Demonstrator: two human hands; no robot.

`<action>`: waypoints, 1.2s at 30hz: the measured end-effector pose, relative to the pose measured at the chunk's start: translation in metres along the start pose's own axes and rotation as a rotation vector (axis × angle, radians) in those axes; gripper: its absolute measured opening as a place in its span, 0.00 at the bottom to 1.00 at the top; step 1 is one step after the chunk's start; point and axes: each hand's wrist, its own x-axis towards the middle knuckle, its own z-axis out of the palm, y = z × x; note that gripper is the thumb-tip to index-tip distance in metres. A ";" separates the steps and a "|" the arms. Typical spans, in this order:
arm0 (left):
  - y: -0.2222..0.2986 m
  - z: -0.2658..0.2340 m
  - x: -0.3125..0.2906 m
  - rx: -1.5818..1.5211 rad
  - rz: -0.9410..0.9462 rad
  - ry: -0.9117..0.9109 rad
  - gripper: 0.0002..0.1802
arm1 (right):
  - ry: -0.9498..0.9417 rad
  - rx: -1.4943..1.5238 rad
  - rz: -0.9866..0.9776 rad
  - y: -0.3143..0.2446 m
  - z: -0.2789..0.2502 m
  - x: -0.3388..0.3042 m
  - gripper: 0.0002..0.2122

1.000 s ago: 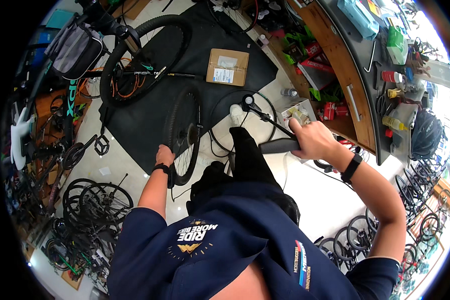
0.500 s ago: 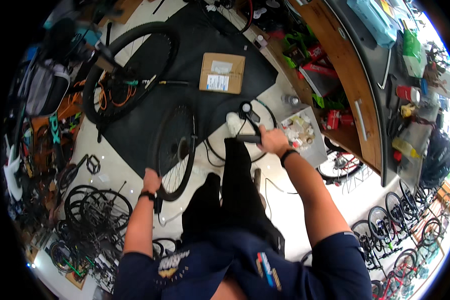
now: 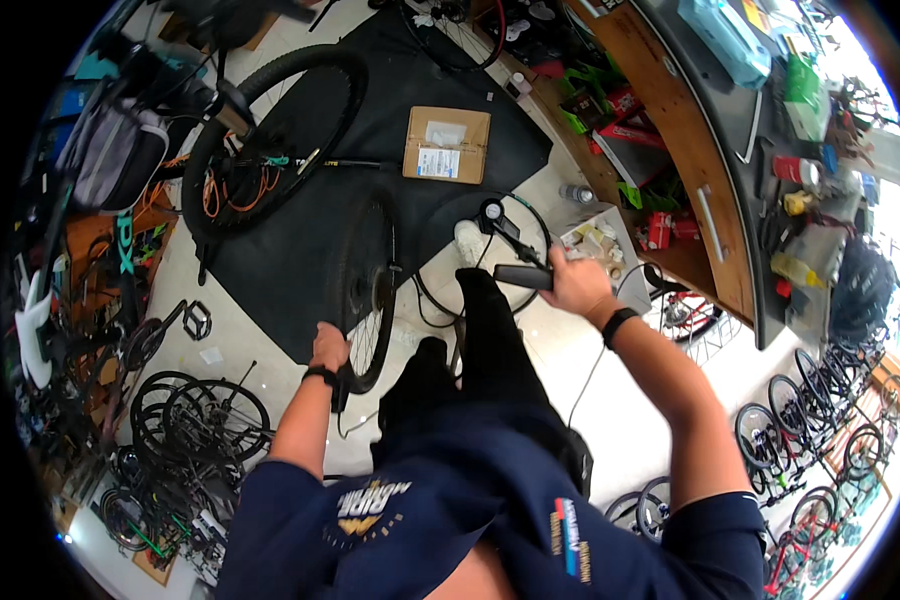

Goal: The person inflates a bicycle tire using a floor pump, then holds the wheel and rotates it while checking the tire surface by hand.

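Observation:
On the floor pump's black handle (image 3: 522, 276), my right hand (image 3: 576, 286) is closed. The round gauge (image 3: 493, 211) of the pump shows beyond the handle, beside a white shoe (image 3: 470, 243). My left hand (image 3: 330, 347) grips the near-left edge of a bicycle wheel (image 3: 368, 300) with a black knobbly tyre, which stands upright left of my legs. My fingertips there are partly hidden by the hand. A dark piece sits just below that hand, too unclear to name. Black hose (image 3: 418, 290) loops over the floor around the pump.
A bike with a large front wheel (image 3: 202, 190) lies at the far left on a black mat (image 3: 270, 300). A cardboard box (image 3: 447, 145) rests on the mat. Right of the pump stands a bin of scraps (image 3: 620, 255), near a wooden cabinet (image 3: 705, 190). Loose wheels (image 3: 195, 420) lie at near left.
My right hand and the pump handle have shifted a little to the right. My left hand has moved right, still on the wheel, which stands more upright. The view has moved slightly too.

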 end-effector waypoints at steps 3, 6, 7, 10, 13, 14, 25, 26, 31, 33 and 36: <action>0.000 0.020 0.008 0.042 -0.021 0.042 0.38 | -0.043 0.003 -0.111 0.039 0.078 0.047 0.25; -0.005 0.023 0.003 0.016 -0.070 0.056 0.33 | -0.055 0.029 -0.109 0.049 0.122 0.066 0.25; -0.008 0.028 0.000 0.031 -0.084 0.058 0.34 | -0.056 0.040 -0.070 0.042 0.136 0.062 0.25; -0.027 0.028 -0.004 0.011 -0.009 0.086 0.34 | -0.079 0.081 0.020 0.019 0.111 0.062 0.26; -0.003 0.007 -0.018 -0.032 -0.024 0.128 0.34 | -0.153 0.022 -0.101 0.006 0.046 0.035 0.26; -0.005 0.003 -0.035 -0.037 -0.037 0.131 0.34 | -0.156 0.007 -0.114 -0.007 0.000 0.010 0.27; -0.009 0.007 -0.011 0.014 0.021 -0.009 0.33 | -0.010 0.014 0.010 0.001 0.002 -0.006 0.25; -0.011 0.015 -0.004 0.023 0.014 0.009 0.33 | -0.008 0.030 0.031 0.012 0.031 0.012 0.26; -0.010 0.014 0.020 0.014 -0.012 -0.006 0.34 | -0.066 0.025 -0.122 0.055 0.121 0.073 0.24; -0.047 0.030 0.030 0.135 0.085 0.051 0.34 | -0.098 0.049 -0.129 0.046 0.122 0.073 0.24; -0.021 0.001 0.004 0.015 0.017 -0.019 0.36 | -0.078 0.057 -0.135 0.039 0.114 0.061 0.25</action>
